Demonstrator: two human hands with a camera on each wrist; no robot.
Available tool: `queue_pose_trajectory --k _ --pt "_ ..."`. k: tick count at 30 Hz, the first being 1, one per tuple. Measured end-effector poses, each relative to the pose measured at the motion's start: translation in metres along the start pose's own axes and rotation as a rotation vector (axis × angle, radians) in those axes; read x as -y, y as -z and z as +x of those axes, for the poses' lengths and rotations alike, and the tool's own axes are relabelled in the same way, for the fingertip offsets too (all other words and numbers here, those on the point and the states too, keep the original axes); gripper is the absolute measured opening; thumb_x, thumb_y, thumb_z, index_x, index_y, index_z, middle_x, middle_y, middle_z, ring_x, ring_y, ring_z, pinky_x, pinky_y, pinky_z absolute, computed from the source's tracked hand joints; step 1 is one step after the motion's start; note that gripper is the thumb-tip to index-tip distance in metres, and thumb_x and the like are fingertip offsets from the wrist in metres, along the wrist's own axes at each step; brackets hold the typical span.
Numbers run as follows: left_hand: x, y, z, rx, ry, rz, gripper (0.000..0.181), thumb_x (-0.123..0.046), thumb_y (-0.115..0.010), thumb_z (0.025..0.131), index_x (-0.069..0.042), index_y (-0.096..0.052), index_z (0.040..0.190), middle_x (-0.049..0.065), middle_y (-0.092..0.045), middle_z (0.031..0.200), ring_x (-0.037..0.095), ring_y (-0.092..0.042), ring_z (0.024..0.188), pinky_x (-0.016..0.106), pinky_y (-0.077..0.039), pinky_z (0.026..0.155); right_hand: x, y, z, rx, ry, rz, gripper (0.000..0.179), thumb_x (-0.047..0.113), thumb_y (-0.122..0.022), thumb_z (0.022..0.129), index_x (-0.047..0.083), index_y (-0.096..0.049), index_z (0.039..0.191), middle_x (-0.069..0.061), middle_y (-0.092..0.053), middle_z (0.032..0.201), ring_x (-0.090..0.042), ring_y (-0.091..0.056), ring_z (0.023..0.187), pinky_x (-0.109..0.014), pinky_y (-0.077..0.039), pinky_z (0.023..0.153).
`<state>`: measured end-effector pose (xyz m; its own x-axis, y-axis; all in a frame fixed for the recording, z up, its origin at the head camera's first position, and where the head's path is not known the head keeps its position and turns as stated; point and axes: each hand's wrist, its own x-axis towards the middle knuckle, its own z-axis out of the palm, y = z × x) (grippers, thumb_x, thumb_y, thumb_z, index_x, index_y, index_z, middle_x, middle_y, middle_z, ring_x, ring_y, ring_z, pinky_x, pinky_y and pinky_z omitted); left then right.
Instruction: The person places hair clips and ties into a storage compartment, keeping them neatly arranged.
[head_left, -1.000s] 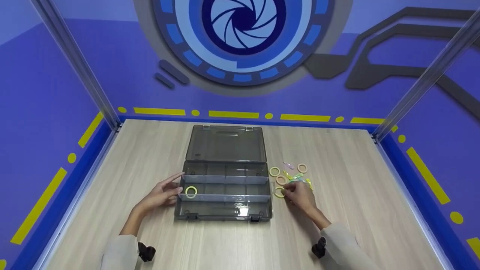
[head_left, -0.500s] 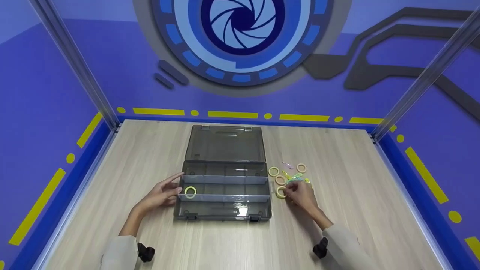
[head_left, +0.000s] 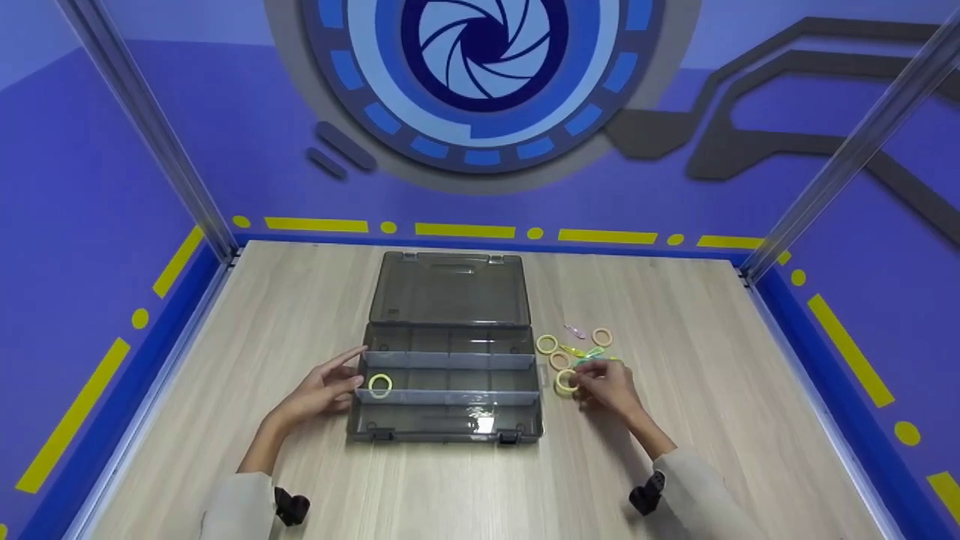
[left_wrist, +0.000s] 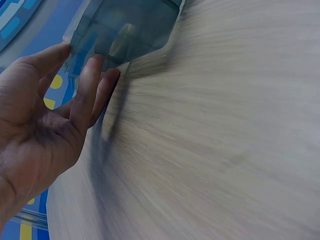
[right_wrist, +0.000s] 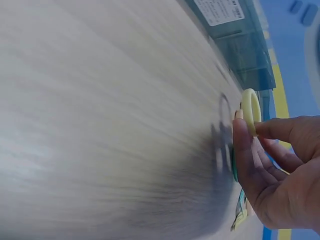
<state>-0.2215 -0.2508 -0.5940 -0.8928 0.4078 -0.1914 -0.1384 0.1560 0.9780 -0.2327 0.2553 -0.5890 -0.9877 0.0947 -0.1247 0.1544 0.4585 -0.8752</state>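
Observation:
A smoky clear compartment box (head_left: 427, 418) lies with its lid folded back on the table, and a yellow ring (head_left: 371, 390) sits at the left of its middle row. At the box's left wall, my left hand (head_left: 319, 391) rests its fingertips, fingers fairly straight; the left wrist view shows that hand (left_wrist: 47, 120) touching the box wall (left_wrist: 145, 35). To the right of the box, my right hand (head_left: 611, 388) pinches a pale yellow ring (head_left: 558, 382) between thumb and finger. In the right wrist view this ring (right_wrist: 245, 102) stands upright, raised off the table, its shadow below.
Beyond my right hand lie another yellow ring (head_left: 538, 345), two peach rings (head_left: 552, 361), a pink clip (head_left: 575, 331) and some yellow and green clips (head_left: 595, 352), partly hidden by the fingers. Blue walls enclose the wooden table (head_left: 450, 487) at the back and sides.
My right hand has lifted the yellow ring and drawn it slightly to the right. My left hand stays at the box's left wall.

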Motion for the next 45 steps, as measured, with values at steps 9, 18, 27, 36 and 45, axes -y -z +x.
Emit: queue_pose_trajectory --k 9,18,27,36,45 --pt "0.000 0.001 0.000 -0.010 0.026 0.020 0.069 -0.021 -0.059 0.105 -0.013 -0.023 0.164 0.014 -0.044 0.122 0.008 -0.034 0.064 0.021 -0.035 0.059 0.006 0.005 0.000 0.017 -0.058 0.083 0.015 0.002 -0.070 0.091 -0.007 -0.074 0.103 -0.011 -0.072 0.084 -0.013 -0.069 0.064 -0.025 -0.056 0.053" --pt "-0.001 -0.001 0.001 -0.022 0.029 0.040 0.069 -0.019 -0.059 0.105 -0.012 -0.024 0.163 0.014 -0.046 0.121 0.008 -0.036 0.065 0.020 -0.036 0.058 0.015 0.007 0.002 0.054 -0.053 0.145 0.019 0.003 -0.071 0.094 -0.010 -0.071 0.108 -0.015 -0.072 0.087 -0.016 -0.070 0.063 -0.029 -0.058 0.055" --pt "-0.002 0.001 0.001 0.001 -0.004 0.044 0.070 -0.018 -0.058 0.105 -0.007 -0.021 0.163 0.012 -0.047 0.115 0.007 -0.036 0.062 0.022 -0.035 0.057 0.029 0.002 0.005 0.060 0.012 0.120 0.019 0.004 -0.075 0.091 -0.010 -0.072 0.104 -0.005 -0.072 0.082 -0.009 -0.064 0.064 -0.022 -0.053 0.054" --pt "-0.002 0.002 -0.001 -0.031 0.054 0.078 0.069 -0.022 -0.061 0.104 -0.015 -0.026 0.163 0.017 -0.046 0.123 0.007 -0.040 0.064 0.020 -0.038 0.057 0.049 0.004 0.011 0.085 0.040 0.085 0.019 0.007 -0.076 0.092 -0.007 -0.074 0.105 -0.006 -0.070 0.091 -0.012 -0.070 0.072 -0.026 -0.059 0.060" --pt "-0.002 0.001 0.001 -0.026 0.051 0.069 0.067 -0.021 -0.061 0.104 -0.016 -0.028 0.163 0.013 -0.046 0.118 0.007 -0.040 0.063 0.021 -0.038 0.058 0.063 -0.003 0.010 0.198 0.066 0.166 0.025 0.004 -0.071 0.094 -0.013 -0.069 0.111 -0.016 -0.072 0.094 -0.012 -0.070 0.073 -0.026 -0.061 0.063"
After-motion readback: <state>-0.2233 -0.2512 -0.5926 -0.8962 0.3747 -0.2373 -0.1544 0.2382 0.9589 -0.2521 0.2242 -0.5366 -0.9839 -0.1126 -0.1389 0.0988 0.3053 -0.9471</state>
